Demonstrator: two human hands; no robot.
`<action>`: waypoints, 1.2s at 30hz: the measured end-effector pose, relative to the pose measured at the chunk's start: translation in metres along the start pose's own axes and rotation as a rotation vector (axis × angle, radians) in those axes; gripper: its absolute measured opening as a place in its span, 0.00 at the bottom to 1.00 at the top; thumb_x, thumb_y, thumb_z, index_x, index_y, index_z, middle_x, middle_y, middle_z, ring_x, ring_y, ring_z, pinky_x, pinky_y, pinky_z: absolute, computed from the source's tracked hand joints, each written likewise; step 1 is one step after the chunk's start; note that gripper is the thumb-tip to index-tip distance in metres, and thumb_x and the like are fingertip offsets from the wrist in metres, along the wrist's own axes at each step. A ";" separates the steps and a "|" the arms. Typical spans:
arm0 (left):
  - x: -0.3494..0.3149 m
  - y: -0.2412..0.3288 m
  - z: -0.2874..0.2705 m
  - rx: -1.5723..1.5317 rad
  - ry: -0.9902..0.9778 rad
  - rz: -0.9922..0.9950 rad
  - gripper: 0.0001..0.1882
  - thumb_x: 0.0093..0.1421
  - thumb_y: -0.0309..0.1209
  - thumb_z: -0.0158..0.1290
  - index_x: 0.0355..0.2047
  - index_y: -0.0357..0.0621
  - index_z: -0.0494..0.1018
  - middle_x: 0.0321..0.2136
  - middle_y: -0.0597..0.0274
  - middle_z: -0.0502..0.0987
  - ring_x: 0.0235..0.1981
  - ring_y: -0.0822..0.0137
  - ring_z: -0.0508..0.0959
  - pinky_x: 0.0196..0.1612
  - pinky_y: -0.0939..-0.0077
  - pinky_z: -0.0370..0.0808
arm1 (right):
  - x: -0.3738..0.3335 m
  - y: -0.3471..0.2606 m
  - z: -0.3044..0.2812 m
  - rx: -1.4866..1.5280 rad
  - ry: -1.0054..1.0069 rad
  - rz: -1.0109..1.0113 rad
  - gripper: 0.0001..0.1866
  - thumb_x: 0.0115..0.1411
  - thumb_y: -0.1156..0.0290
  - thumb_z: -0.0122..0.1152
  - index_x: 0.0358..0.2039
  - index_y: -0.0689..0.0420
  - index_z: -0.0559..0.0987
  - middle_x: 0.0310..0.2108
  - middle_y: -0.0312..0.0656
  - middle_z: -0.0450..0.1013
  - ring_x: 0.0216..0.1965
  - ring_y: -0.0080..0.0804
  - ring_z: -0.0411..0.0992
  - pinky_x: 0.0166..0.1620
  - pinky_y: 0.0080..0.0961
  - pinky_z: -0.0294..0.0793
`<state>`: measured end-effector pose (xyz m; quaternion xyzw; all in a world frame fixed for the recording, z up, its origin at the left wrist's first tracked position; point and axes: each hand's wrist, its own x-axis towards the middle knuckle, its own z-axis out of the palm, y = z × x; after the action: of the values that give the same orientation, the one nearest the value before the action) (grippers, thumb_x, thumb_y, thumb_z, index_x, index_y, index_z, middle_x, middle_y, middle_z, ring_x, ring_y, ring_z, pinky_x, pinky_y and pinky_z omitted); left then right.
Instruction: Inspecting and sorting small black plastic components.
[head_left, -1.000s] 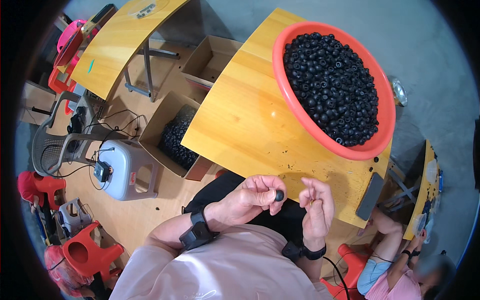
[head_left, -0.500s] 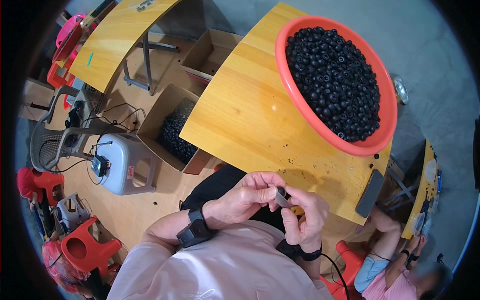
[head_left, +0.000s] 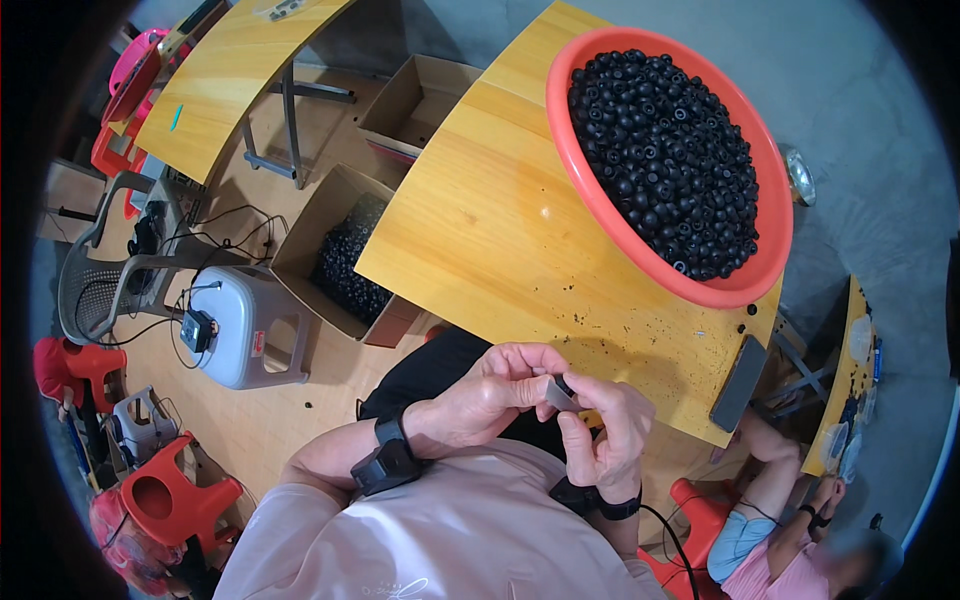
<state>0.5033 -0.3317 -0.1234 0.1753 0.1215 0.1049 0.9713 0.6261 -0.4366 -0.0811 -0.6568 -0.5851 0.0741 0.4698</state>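
Yellow wood forms the surface [head_left: 460, 220], bearing a red basin [head_left: 572, 170] heaped with small black pieces [head_left: 665, 165]. Near the surface's closest edge, the left grip [head_left: 497, 392] and right grip [head_left: 612, 432] meet: the right pinches a flat grey tool [head_left: 559, 398] beside one black piece [head_left: 562, 381], pinched by the left.

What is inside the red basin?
The basin holds many small black pieces, some showing round openings. The top ones hide those beneath and the basin's bottom.
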 end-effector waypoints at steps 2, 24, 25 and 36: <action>0.001 0.000 0.000 -0.004 0.007 -0.001 0.10 0.56 0.30 0.56 0.37 0.39 0.73 0.29 0.64 0.76 0.27 0.75 0.72 0.32 0.82 0.70 | 0.000 0.001 0.000 -0.002 -0.003 0.006 0.14 0.48 0.72 0.60 0.37 0.60 0.77 0.19 0.39 0.72 0.15 0.33 0.68 0.20 0.26 0.65; 0.009 -0.004 0.002 0.071 0.021 0.015 0.09 0.56 0.29 0.56 0.35 0.38 0.73 0.29 0.64 0.76 0.26 0.77 0.71 0.30 0.85 0.69 | 0.001 0.009 -0.004 0.039 -0.005 0.043 0.11 0.48 0.72 0.61 0.33 0.58 0.77 0.19 0.40 0.73 0.17 0.35 0.70 0.21 0.26 0.66; 0.009 -0.004 0.002 0.081 0.038 0.020 0.09 0.56 0.29 0.57 0.34 0.38 0.74 0.28 0.65 0.76 0.25 0.77 0.71 0.30 0.85 0.69 | 0.001 0.009 -0.004 0.048 -0.008 0.051 0.10 0.47 0.73 0.61 0.33 0.58 0.77 0.19 0.41 0.73 0.17 0.36 0.70 0.21 0.26 0.66; 0.003 0.000 -0.001 0.034 0.000 0.023 0.14 0.53 0.35 0.60 0.31 0.36 0.72 0.21 0.66 0.71 0.22 0.74 0.69 0.29 0.81 0.66 | -0.008 0.034 -0.009 0.161 0.145 0.332 0.09 0.51 0.76 0.56 0.34 0.62 0.75 0.24 0.42 0.72 0.24 0.29 0.71 0.30 0.22 0.69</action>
<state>0.5054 -0.3306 -0.1253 0.1934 0.1213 0.1139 0.9669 0.6533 -0.4441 -0.1039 -0.7082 -0.4254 0.1499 0.5432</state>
